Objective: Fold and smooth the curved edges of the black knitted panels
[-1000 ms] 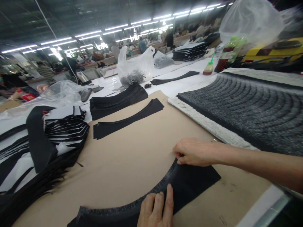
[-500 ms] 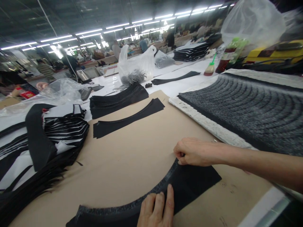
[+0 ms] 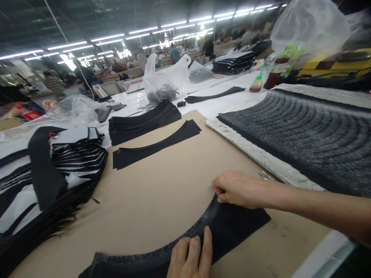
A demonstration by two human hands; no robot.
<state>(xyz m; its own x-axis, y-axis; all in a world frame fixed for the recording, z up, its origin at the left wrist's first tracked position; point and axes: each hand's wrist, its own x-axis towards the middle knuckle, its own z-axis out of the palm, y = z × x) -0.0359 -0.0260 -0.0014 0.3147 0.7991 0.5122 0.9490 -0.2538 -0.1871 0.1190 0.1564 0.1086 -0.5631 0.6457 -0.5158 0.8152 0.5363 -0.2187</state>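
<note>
A curved black fabric piece (image 3: 232, 226) with a grey speckled inner edge lies on a tan cardboard sheet (image 3: 162, 193) near the front. My right hand (image 3: 240, 189) pinches the piece's far upper corner, fingers closed on the edge. At the bottom of the view my left hand (image 3: 191, 256) presses flat on the piece's inner curve, fingers stretched together. Only part of that hand shows.
Another curved black strip (image 3: 156, 144) lies farther back on the cardboard, behind it a stack of black strips (image 3: 145, 119). A pile of black and white pieces (image 3: 58, 170) sits left. A grey ribbed mat (image 3: 304, 127) fills the right. Plastic bags, bottles (image 3: 275, 71) and distant workers stand behind.
Almost nothing differs: both hands stay on the curved piece, and the view has shifted very slightly.
</note>
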